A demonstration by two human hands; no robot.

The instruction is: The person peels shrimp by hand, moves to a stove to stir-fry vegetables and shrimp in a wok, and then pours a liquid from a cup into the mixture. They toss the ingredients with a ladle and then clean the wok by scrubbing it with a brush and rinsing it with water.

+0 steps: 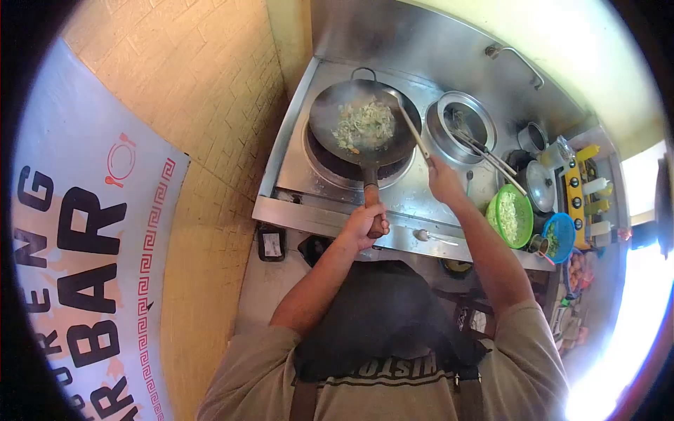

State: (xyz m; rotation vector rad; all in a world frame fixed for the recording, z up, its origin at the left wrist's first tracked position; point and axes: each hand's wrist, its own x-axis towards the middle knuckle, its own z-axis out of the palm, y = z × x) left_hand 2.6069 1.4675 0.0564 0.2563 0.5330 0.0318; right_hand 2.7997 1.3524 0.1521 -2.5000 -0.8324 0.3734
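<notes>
My left hand (365,223) is closed around the wooden handle (371,200) of a dark wok (326,116) on the burner. Chopped, pale and greenish food (365,124) lies in the wok, with faint steam above it. My right hand (444,181) grips a long-handled cooking utensil (414,131). Its far end reaches over the wok's right side, and the exact shape of its head is hard to make out. Right of the wok sits a round metal pot (487,116) with long-handled tools (500,165) leaning out of it.
A green bowl (497,224) of shredded pale vegetables stands at the right, beside a blue bowl (567,242) of greens. Behind them are a lidded pot (542,184) and a yellow rack (577,193) of bottles. A tiled wall (210,91) and a printed banner (91,154) bound the left.
</notes>
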